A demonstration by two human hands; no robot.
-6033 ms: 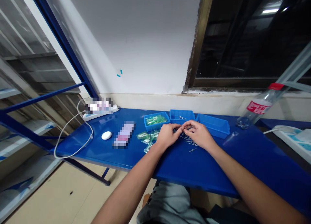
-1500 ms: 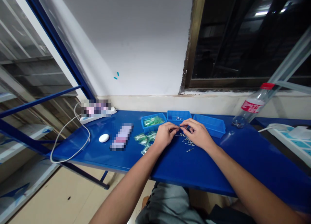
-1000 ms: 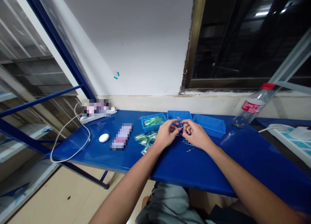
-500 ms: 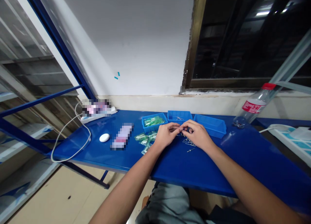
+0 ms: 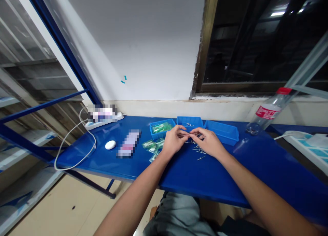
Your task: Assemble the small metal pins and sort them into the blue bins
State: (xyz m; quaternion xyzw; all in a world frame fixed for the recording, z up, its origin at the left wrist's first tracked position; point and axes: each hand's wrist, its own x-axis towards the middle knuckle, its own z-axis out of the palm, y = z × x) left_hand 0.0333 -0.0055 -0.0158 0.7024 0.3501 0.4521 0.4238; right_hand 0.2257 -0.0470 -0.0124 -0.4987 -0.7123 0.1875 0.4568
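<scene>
My left hand (image 5: 174,142) and my right hand (image 5: 208,142) meet at the fingertips above the blue tabletop (image 5: 230,174). Both pinch a thin metal rivet (image 5: 190,135), which is small and partly hidden by my fingers. Just below my right hand lies a loose scatter of silver rivets (image 5: 198,150). Directly beyond my hands stands a blue bin with a few rivets (image 5: 189,122). Left of it, a blue bin holds green parts in plastic bags (image 5: 161,127), and more green bags (image 5: 153,149) lie near my left hand. A third blue bin (image 5: 221,133) sits beyond my right hand.
A clear plastic bottle (image 5: 266,112) lies tilted at the far right. A white power strip (image 5: 307,148) sits beyond it. On the left are a white oval object (image 5: 110,145), a pixelated packet (image 5: 128,143), a white cable (image 5: 74,142) and a pixelated power strip (image 5: 102,114).
My fingertips have shifted slightly around the rivet, and my hands sit a little further apart than half a second ago. The view has tilted slightly since the oldest frame.
</scene>
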